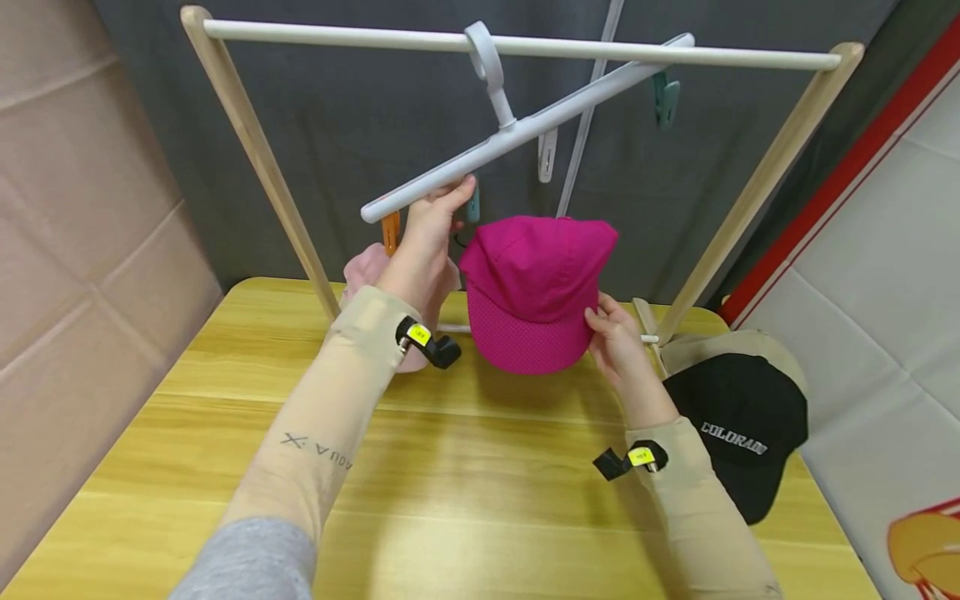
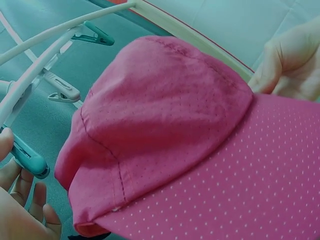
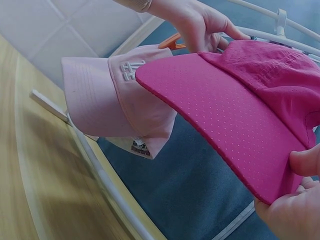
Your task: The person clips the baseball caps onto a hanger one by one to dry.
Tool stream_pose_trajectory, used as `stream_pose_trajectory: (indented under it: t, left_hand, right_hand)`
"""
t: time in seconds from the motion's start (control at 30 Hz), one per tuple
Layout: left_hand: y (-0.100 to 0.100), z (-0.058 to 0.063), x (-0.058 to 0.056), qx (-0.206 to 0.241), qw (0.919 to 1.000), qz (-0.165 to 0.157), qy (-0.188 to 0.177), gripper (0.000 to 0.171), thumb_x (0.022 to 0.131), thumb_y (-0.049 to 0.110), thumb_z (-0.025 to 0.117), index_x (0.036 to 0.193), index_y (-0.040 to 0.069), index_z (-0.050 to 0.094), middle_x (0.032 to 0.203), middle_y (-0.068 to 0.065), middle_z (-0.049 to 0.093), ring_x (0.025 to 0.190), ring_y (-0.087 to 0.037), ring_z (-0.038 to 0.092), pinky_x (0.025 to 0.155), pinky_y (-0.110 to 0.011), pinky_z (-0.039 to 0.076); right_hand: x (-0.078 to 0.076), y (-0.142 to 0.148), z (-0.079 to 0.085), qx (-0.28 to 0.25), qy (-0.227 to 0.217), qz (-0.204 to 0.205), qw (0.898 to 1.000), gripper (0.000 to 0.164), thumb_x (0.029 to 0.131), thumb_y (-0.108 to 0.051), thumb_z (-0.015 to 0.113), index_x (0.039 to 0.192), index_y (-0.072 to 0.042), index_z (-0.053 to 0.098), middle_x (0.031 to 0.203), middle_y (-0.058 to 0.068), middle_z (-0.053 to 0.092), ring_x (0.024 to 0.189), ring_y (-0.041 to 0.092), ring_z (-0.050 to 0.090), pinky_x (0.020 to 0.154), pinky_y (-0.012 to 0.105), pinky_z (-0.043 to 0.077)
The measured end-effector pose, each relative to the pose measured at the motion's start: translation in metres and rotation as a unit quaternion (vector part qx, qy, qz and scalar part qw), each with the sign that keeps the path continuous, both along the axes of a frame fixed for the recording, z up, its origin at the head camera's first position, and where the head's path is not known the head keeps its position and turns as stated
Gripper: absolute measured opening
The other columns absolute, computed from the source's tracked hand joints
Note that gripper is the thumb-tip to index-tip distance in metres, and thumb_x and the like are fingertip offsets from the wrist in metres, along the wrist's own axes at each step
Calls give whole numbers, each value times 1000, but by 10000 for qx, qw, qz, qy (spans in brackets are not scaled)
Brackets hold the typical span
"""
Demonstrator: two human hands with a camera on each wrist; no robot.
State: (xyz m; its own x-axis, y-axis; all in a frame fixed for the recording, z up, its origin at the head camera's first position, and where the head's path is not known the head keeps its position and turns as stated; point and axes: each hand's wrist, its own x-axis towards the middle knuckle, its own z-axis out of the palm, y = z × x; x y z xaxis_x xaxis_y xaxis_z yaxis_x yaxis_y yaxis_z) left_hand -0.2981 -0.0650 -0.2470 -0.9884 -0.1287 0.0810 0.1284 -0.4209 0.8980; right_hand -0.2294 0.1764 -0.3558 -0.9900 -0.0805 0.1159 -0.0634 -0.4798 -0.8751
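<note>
A magenta baseball cap (image 1: 532,283) with a dotted brim is held up below the tilted white hanger (image 1: 525,133). My right hand (image 1: 621,346) pinches the side of its brim, thumb on top in the right wrist view. At the lower left part of the hanger, my left hand (image 1: 431,233) has its thumb and fingers around a teal clip (image 2: 31,157). That clip is close beside the cap's crown. Behind my left forearm a pale pink cap (image 3: 120,100) hangs from an orange clip (image 1: 391,233).
The hanger hooks over the white rail (image 1: 337,35) of a wooden-legged rack. A white clip (image 1: 547,156) and another teal clip (image 1: 665,100) hang further right on it. A black cap (image 1: 738,425) overlaps a beige cap (image 1: 772,346) at the right of the wooden table (image 1: 450,500).
</note>
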Motion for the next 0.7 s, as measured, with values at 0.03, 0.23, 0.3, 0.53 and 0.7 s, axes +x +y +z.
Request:
stream_pose_trajectory:
  t: [0.03, 0.23, 0.3, 0.53, 0.7]
  left_hand:
    - [0, 0, 0, 21, 10000, -17, -30, 18, 89, 19, 69, 106, 14, 70, 96, 9, 65, 85, -6, 51, 76, -27, 37]
    - [-1, 3, 1, 60, 10000, -37, -31, 29, 88, 15, 69, 117, 8, 69, 95, 9, 67, 86, -5, 51, 73, -25, 35]
    - [-1, 5, 2, 38, 10000, -30, 13, 29, 89, 13, 69, 117, 7, 69, 92, 9, 68, 84, -6, 51, 73, -26, 35]
    - [-1, 9, 5, 20, 9998, 65, 192, 12, 87, 8, 70, 98, 9, 74, 81, 8, 67, 79, -8, 53, 71, -25, 35]
    - [-1, 11, 4, 23, 9996, 188, 201, 7, 85, 6, 72, 83, 12, 73, 72, 8, 65, 75, -9, 55, 67, -26, 36]
  right_hand:
    - [0, 0, 0, -6, 18, 9, 10000, 25, 99, 9, 31, 119, -2, 41, 102, -1, 60, 95, 9, 57, 85, 21, 46]
    - [-2, -1, -2, -64, 136, 80, 9999, 26, 99, 9, 31, 117, -4, 45, 101, 0, 61, 92, 9, 58, 82, 21, 47]
    - [-2, -2, -2, -102, 139, 58, 9998, 25, 99, 9, 32, 116, -4, 45, 99, 0, 61, 91, 9, 58, 81, 22, 47]
    - [-3, -5, 0, -88, 119, 46, 9999, 25, 98, 9, 31, 116, -3, 44, 98, 0, 61, 91, 9, 58, 81, 22, 47]
    - [-2, -6, 3, -109, 52, 104, 9999, 25, 99, 9, 31, 116, -3, 44, 98, 0, 61, 90, 9, 58, 81, 22, 47]
